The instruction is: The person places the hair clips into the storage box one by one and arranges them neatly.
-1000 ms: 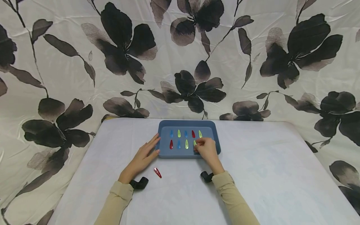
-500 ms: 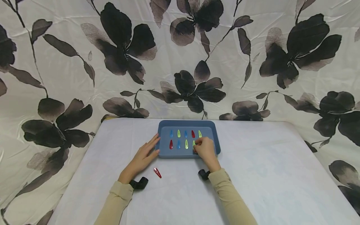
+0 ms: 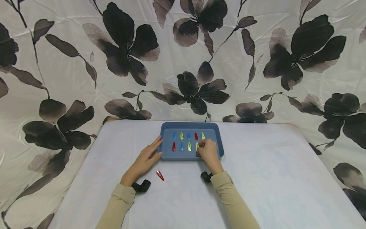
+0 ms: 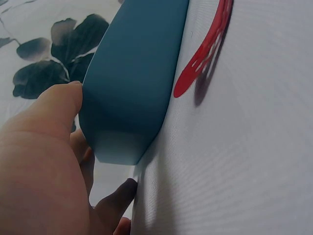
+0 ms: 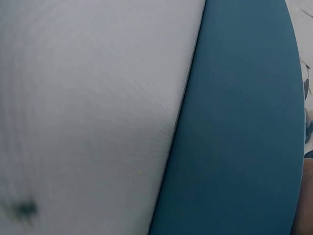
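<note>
Along the left edge of a blue-grey tray lies my left hand, its fingers extended and touching the rim. In the left wrist view its thumb rests against the tray's wall. My right hand is over the tray's front right part, where thumb and fingers pinch a yellow-green snap hair clip, partly hidden by them. Other hair clips, such as a red one and a blue one, lie in two rows. The right wrist view shows mainly the tray's outer wall.
On the white-covered table, in front of the tray, lies a single red hair clip, close to the left wrist. A floral cloth hangs behind the table. Each wrist carries a black camera.
My right wrist and forearm have shifted slightly left, while the fingers stay at the yellow-green hair clip, which has moved a touch left. My left hand has kept its place.
</note>
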Available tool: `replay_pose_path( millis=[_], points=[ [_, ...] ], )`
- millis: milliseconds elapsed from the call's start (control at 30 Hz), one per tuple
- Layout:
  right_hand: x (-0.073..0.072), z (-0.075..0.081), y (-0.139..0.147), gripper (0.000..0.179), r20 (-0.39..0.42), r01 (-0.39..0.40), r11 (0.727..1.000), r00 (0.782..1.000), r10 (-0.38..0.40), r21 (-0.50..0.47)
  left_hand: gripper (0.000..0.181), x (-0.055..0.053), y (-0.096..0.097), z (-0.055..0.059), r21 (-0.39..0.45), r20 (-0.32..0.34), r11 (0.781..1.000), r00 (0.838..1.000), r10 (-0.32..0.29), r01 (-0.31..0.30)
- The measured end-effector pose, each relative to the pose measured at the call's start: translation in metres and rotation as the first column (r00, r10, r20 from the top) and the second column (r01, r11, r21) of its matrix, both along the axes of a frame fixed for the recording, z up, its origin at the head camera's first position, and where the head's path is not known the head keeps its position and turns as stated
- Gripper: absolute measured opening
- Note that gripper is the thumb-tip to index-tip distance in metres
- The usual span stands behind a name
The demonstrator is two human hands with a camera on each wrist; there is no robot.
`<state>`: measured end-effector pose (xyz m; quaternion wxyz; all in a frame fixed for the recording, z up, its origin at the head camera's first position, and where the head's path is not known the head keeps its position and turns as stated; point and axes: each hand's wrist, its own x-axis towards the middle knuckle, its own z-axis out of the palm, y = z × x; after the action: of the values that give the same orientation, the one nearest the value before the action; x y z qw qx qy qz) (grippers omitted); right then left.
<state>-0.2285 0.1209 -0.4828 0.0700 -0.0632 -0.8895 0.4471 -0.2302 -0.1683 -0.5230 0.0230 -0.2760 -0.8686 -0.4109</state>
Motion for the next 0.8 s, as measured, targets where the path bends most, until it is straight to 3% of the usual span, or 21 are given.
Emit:
replay_pose_path(
  millis=[133, 333, 800],
  points=[
    [0.002, 0.0, 0.0, 0.012, -0.102, 0.039, 0.999, 0.994, -0.035, 0.036, 0.059, 0.0, 0.0, 0.0, -0.005, 0.005, 1.0, 1.0, 0.001, -0.001],
    [0.006, 0.003, -0.002, 0.007, -0.279, 0.04, 0.997, 0.96, -0.021, 0.062, 0.059, -0.001, 0.0, -0.001, -0.005, 0.01, 1.0, 1.0, 0.005, -0.005],
    [0.028, 0.041, -0.032, 0.005, -0.366, -0.066, 0.978, 0.92, 0.137, 0.2, 0.059, 0.0, -0.002, 0.0, 0.005, 0.006, 1.0, 1.0, 0.003, -0.003]
  ],
)
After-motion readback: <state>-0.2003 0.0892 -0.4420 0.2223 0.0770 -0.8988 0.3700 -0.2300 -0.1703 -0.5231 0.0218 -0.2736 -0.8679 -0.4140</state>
